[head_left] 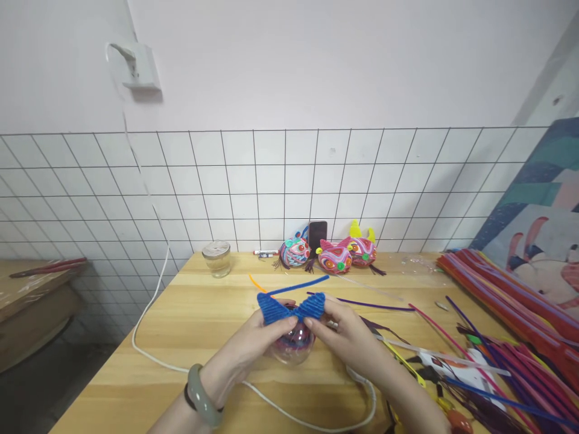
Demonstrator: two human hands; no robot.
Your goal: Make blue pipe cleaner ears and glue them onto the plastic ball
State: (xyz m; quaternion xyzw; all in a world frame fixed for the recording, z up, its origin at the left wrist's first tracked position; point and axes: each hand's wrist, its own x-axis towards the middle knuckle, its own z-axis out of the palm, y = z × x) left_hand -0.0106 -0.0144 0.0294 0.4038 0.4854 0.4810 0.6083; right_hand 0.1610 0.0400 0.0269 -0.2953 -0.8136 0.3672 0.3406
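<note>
A blue bow-like piece (274, 310) of ribbed, fuzzy pipe cleaner spreads into two wings. My left hand (257, 335) pinches it near the middle, thumb on the front. From the other side my right hand (346, 331) grips it in the same way, so the thumbs almost meet. Right behind and below sits a clear round ball (292, 354) with dark pink and purple colour in its upper part; the hands partly cover it. Whether the blue piece touches the ball I cannot tell. Beyond the hands lie a blue pipe cleaner (303, 283) and an orange one (256, 283).
Decorated fish-like balls (335, 258) and a phone (318, 232) stand along the wall, with a lidded glass (217, 259) to their left. Pipe cleaner bundles (520, 295) and a glue bottle (456, 367) crowd the right. A white cable (165, 361) crosses the table.
</note>
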